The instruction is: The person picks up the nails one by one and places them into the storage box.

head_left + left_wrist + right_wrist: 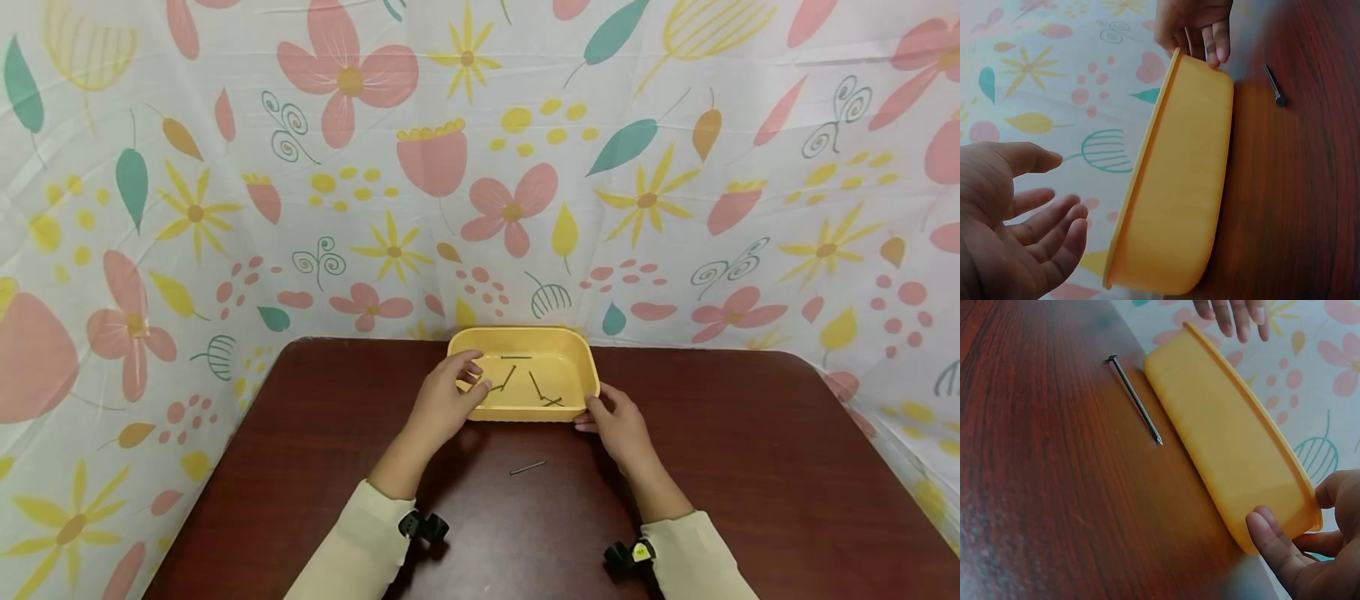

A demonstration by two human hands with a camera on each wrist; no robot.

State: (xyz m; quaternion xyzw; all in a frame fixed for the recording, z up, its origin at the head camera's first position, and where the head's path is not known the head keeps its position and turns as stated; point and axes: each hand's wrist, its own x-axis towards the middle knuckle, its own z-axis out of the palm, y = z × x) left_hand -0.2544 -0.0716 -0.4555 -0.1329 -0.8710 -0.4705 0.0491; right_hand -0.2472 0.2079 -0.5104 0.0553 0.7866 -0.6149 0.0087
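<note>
A yellow plastic tray (517, 414) stands at the far edge of the table, with several nails (536, 385) lying loose inside. My right hand (622, 427) grips its near right corner; in the right wrist view the thumb is at the rim and the fingers (1272, 547) lie along the outer wall. My left hand (441, 398) hovers over the tray's left end with loosely bent fingers. The left wrist view shows that hand (1016, 219) apart from the tray wall, holding nothing. One more nail (1138, 403) lies on the table in front of the tray.
The dark red wooden table (337, 417) runs back to a white cloth (525, 275) printed with flowers and leaves, which hangs right behind the tray. Black wrist cameras (423, 527) sit at both sleeves.
</note>
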